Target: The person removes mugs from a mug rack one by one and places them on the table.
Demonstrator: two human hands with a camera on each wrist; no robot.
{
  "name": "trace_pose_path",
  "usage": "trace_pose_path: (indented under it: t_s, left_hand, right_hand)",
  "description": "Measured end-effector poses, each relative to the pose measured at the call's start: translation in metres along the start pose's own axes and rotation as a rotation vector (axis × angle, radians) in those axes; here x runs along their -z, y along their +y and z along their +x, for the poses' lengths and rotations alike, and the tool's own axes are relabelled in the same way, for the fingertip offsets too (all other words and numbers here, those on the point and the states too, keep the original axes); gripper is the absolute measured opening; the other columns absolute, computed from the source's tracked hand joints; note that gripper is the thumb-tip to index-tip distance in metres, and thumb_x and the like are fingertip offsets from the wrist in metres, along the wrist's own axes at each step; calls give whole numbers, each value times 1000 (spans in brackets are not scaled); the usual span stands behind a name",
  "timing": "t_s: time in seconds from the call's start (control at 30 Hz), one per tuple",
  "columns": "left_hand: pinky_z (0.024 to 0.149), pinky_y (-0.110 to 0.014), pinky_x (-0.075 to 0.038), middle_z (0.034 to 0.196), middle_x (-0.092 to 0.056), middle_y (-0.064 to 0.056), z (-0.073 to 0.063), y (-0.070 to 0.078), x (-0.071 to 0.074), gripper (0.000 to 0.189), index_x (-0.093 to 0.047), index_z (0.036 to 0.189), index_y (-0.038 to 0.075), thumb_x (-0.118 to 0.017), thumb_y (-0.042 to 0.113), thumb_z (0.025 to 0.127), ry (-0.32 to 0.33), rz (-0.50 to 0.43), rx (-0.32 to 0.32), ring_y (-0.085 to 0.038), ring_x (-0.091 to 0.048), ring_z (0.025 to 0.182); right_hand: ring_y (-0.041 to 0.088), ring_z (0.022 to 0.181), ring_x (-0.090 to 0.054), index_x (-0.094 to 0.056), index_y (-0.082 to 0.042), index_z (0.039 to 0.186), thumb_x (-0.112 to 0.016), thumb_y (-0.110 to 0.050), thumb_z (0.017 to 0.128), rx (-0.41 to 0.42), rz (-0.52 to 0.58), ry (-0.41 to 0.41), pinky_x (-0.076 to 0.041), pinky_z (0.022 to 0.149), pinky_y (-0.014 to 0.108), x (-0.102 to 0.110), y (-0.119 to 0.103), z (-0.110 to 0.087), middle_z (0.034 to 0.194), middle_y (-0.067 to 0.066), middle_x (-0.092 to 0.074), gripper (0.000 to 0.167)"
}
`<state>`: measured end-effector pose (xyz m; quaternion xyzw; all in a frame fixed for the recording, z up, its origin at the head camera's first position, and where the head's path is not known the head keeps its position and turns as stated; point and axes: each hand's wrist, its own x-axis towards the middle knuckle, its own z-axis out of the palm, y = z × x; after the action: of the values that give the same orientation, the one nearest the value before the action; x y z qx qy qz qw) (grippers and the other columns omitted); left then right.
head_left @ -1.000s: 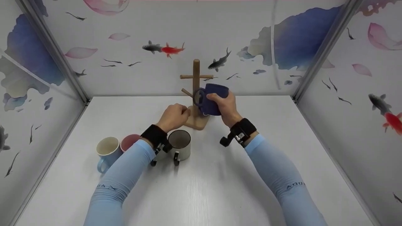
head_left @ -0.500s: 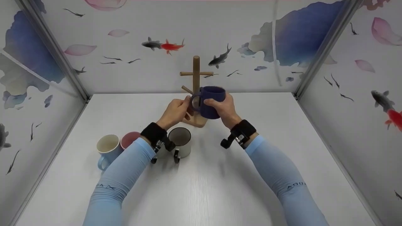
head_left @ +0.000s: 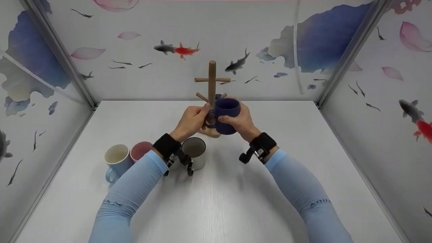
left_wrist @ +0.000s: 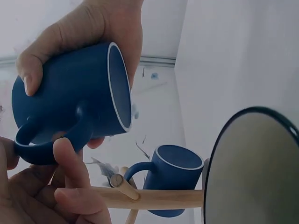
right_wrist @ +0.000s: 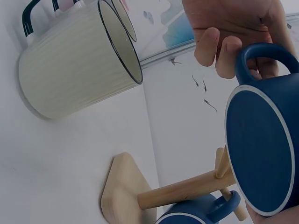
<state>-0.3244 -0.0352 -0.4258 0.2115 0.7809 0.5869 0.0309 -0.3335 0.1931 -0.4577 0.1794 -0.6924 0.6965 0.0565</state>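
Observation:
In the head view, my right hand (head_left: 240, 118) grips the body of a dark blue mug (head_left: 226, 116), held in front of the wooden mug tree (head_left: 212, 72). My left hand (head_left: 192, 121) is at its handle; in the left wrist view the thumb and a finger pinch the handle (left_wrist: 39, 151). A second blue mug (left_wrist: 173, 168) hangs by its handle on a lower peg of the tree, mostly hidden behind the held mug in the head view. The right wrist view shows the held mug's underside (right_wrist: 261, 149).
A cream mug (head_left: 198, 158) with a black rim stands on the white table (head_left: 216, 202) before the tree. Another like it is mostly hidden by the left wrist. Farther left stand a pink mug (head_left: 141, 150) and a light blue mug (head_left: 118, 163). Patterned walls enclose the table.
The right hand has brought the blue mug down and slightly left, turning it more upright. The left hand has risen to its handle and now pinches it.

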Motion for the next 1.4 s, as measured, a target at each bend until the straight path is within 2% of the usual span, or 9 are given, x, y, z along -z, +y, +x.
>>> trace_pose_path:
  t_s: [0.17,0.37,0.53,0.63,0.8,1.03,1.13,1.23,1.4]
  left_hand:
    - [56,-21,-49,78,-68,4,-6,7,-4,53,-75,90,2,-47,34,122,-99,-9,50,-8,-58,65]
    - [50,-21,-37,72,-58,5,-11,11,-8,49,-64,84,8,-43,30,123,-197,-68,132,-5,-44,54]
    - [46,-21,-27,71,-50,5,-15,16,-8,45,-53,81,12,-40,26,122,-277,-182,266,-4,-33,51]
    - [45,-20,-26,71,-47,6,-15,17,-9,43,-53,82,10,-38,23,121,-324,-216,330,-3,-31,52]
    - [44,-19,-25,71,-45,6,-17,15,-8,44,-53,83,6,-38,23,121,-393,-229,373,-2,-29,51]
    - [44,-17,-26,74,-44,6,-21,15,-3,37,-52,85,11,-39,23,118,-499,-347,464,0,-31,51]
    - [44,-17,-26,74,-42,7,-23,15,-3,35,-51,86,12,-40,23,117,-505,-386,484,0,-30,51]
    - [44,-16,-25,74,-42,8,-25,15,-7,37,-51,86,13,-40,24,119,-453,-421,475,0,-30,51]
    - [47,-16,-24,71,-40,9,-29,13,-18,44,-48,80,13,-39,24,122,-327,-396,383,-1,-28,54]
  right_hand:
    - [21,119,-69,-62,-4,148,-89,-11,79,17,-11,-42,-57,108,34,3,3,-2,128,3,-74,75]
    - [22,120,-67,-62,-6,148,-87,-9,80,17,12,-108,-56,108,35,7,7,-5,129,1,-73,72]
    - [21,120,-66,-61,-8,147,-87,-10,79,-2,17,-169,-56,110,36,10,11,-8,131,1,-72,73]
    - [20,120,-66,-60,-8,148,-87,-10,78,-18,7,-207,-56,110,35,12,14,-11,131,0,-71,74]
    - [19,119,-67,-59,-4,148,-85,-4,79,-15,35,-270,-57,109,34,14,18,-14,131,0,-71,74]
    - [17,119,-68,-58,-2,150,-84,-2,78,-31,47,-314,-57,110,34,15,17,-17,130,1,-72,77]
    - [17,119,-68,-58,-2,151,-84,-2,78,-39,53,-326,-57,110,34,15,16,-18,131,0,-72,77]
    - [17,118,-68,-58,-3,151,-84,-3,79,-48,64,-321,-57,109,34,15,16,-19,131,0,-72,76]
    - [17,118,-68,-57,-3,152,-82,-2,80,-52,75,-312,-58,109,34,17,15,-18,132,0,-72,76]
